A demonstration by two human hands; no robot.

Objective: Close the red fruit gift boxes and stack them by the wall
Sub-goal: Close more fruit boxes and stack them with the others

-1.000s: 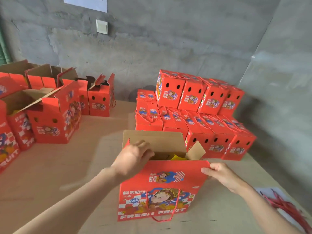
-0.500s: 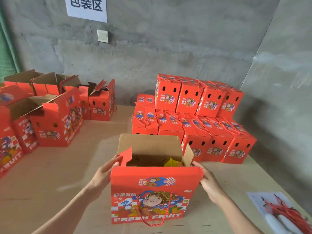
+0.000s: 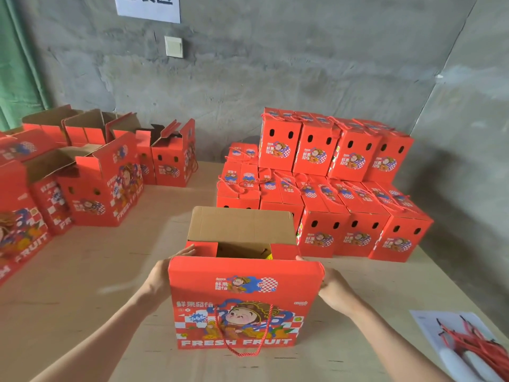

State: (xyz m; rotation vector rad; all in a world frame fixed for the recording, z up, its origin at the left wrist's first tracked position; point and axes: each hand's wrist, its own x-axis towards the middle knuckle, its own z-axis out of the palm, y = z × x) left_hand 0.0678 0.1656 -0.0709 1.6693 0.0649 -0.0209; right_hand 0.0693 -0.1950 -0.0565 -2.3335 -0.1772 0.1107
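An open red fruit gift box (image 3: pixel 242 304) stands on the table in front of me, its rope handle hanging down the printed front. Its brown back flap (image 3: pixel 239 224) stands upright, and the two small red side flaps are folded inward over the opening. My left hand (image 3: pixel 162 277) lies flat against the box's left side, fingertips on the left side flap. At the right side, my right hand (image 3: pixel 334 292) has its fingers reaching to the right side flap. Something yellow shows inside. Closed red boxes (image 3: pixel 330 188) are stacked two layers high by the wall.
Several open red boxes (image 3: pixel 102 183) stand on the left of the wooden table (image 3: pixel 82 271). A white sheet with loose red rope handles (image 3: pixel 468 346) lies at the table's near right edge. Grey concrete walls close the back and right.
Both hands went from the box's top to its sides. The two side flaps, upright before, are now folded inward over the opening. The back flap stays up.
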